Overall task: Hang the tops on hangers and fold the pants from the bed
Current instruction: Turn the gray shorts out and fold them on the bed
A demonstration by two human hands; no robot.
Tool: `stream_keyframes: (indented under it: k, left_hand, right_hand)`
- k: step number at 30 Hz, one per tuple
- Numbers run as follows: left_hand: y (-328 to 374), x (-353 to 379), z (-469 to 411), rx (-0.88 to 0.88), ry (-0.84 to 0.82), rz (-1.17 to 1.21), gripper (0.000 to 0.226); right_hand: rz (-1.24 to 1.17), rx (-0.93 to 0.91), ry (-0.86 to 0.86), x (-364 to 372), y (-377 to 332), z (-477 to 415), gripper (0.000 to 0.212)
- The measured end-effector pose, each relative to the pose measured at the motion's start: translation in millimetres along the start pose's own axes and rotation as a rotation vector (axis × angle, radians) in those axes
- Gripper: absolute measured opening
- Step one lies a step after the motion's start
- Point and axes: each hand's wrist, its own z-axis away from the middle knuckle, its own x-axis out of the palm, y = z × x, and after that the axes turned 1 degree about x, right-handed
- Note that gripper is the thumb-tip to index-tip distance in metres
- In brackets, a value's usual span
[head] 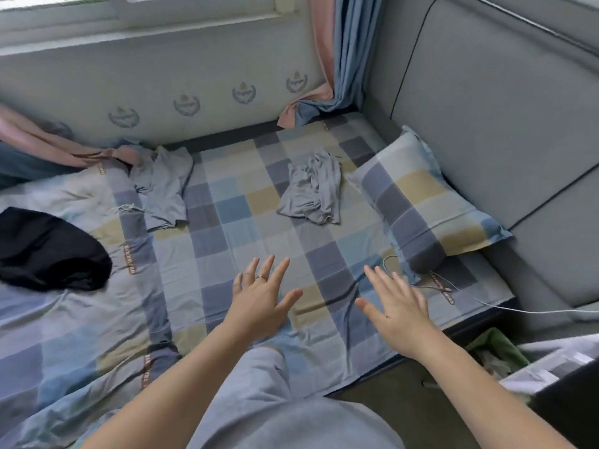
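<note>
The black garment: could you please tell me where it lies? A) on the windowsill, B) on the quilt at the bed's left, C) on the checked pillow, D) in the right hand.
B: the black garment lies on the quilt at the left, well apart from the pillow.

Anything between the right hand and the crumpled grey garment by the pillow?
Nothing visible. Only bare checked sheet lies between the right hand and the grey garment. The white cable lies off to the right, beside the pillow.
</note>
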Motion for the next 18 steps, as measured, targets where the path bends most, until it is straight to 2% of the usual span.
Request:
stream_keyframes:
  k: [7, 14, 18]
  left_hand:
    - [-46, 11, -121, 0.063, -0.034, -0.029, 0.072]
    - [-138, 68, -295, 0.093, -0.158, -0.04, 0.073]
    - [-181, 105, -377, 0.045, -0.244, -0.038, 0.073]
  right_hand:
    - [-0.053, 0.112, 0.024, 23, 5, -92, 0.075]
    - [-0.02, 0.157, 0.002, 63, 0, -268, 0.067]
    - [0.006, 0.179, -0.062, 89, -2, -360, 0.067]
